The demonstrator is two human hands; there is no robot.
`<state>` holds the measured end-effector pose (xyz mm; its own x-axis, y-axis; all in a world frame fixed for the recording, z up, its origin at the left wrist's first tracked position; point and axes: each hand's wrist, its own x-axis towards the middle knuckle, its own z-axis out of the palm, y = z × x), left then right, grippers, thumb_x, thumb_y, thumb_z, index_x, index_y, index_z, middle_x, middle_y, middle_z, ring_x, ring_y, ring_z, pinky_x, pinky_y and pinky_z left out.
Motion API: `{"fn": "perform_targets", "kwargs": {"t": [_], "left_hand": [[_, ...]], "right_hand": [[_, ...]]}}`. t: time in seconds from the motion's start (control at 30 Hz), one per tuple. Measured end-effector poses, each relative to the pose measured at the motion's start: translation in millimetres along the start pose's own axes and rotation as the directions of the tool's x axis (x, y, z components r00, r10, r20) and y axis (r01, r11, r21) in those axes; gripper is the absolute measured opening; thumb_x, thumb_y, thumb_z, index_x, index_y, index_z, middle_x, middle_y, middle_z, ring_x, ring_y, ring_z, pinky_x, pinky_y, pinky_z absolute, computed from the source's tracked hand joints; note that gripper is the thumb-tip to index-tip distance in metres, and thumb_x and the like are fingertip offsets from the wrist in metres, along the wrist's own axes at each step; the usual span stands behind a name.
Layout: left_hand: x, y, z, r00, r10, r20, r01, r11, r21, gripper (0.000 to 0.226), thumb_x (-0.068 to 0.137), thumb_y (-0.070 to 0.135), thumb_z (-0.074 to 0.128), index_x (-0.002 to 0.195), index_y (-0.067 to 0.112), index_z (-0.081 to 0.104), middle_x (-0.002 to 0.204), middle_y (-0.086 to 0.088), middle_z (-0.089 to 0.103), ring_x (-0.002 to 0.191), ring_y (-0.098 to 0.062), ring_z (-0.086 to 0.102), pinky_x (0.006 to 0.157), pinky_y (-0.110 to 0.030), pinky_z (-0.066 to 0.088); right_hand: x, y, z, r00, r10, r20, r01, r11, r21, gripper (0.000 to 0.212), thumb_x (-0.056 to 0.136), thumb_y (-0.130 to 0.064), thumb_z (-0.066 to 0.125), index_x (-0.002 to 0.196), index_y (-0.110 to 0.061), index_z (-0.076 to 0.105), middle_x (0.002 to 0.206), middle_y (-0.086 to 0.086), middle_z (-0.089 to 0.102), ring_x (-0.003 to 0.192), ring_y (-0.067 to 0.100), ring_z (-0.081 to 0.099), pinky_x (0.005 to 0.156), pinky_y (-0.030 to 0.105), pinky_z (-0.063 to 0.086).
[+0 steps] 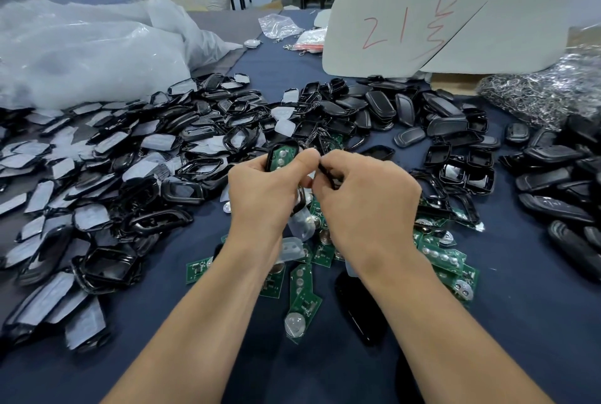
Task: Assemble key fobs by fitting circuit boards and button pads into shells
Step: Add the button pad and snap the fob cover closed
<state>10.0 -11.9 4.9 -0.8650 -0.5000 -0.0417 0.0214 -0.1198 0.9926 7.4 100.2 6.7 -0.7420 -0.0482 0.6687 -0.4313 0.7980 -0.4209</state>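
Over the far edge of the loose circuit-board pile (304,298): left hand (260,190) grips a black shell (282,156) with a green board seated inside, right hand (366,197) pinches a thin black part (329,173); shell heaps (113,159) crowd the pile's left and far sides, with bare blue cloth (520,338) to its near right.

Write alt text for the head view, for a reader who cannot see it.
Two bare hands meet over a dark blue table: the left hand grips a black shell with a green circuit board in it, and the right hand pinches a thin black part. Piles of black shells and loose circuit boards lie around them.
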Motion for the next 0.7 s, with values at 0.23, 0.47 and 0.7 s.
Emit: {"fn": "perform_targets", "kwargs": {"t": [0.23, 0.47, 0.7], "left_hand": [[2, 8, -4, 1.0, -0.007, -0.016, 0.005, 0.996, -0.089, 0.034, 0.075, -0.005, 0.071, 0.049, 0.015, 0.064, 0.063, -0.015, 0.057, 0.044, -0.013, 0.035, 0.04, -0.02, 0.029], [4, 12, -8, 0.98, -0.105, 0.167, 0.128, 0.983, -0.134, 0.029, 0.091, 0.001, 0.066, 0.066, 0.012, 0.059, 0.053, -0.001, 0.057, 0.038, -0.008, 0.034, 0.035, -0.013, 0.026], [5, 11, -10, 0.961, -0.134, 0.244, 0.168, 0.978, -0.127, 0.027, 0.093, 0.003, 0.065, 0.069, 0.012, 0.058, 0.053, 0.001, 0.053, 0.041, -0.007, 0.034, 0.036, -0.013, 0.025]], "right_hand": [[5, 11, -2, 0.917, 0.276, 0.289, -0.386, 0.795, 0.467, 0.024, 0.077, -0.024, 0.084, 0.1, -0.033, 0.083, 0.08, -0.022, 0.074, 0.075, 0.001, 0.071, 0.073, 0.026, 0.06], [13, 18, -5, 0.785, 0.387, 0.484, -0.617, 0.414, 0.67, 0.015, 0.084, -0.012, 0.08, 0.085, -0.027, 0.082, 0.076, -0.003, 0.078, 0.063, 0.011, 0.07, 0.065, 0.029, 0.057], [15, 20, -8, 0.718, 0.339, 0.608, -0.686, 0.195, 0.701, 0.022, 0.089, 0.002, 0.075, 0.077, -0.016, 0.079, 0.068, 0.009, 0.074, 0.053, 0.016, 0.062, 0.051, 0.02, 0.049]]}}
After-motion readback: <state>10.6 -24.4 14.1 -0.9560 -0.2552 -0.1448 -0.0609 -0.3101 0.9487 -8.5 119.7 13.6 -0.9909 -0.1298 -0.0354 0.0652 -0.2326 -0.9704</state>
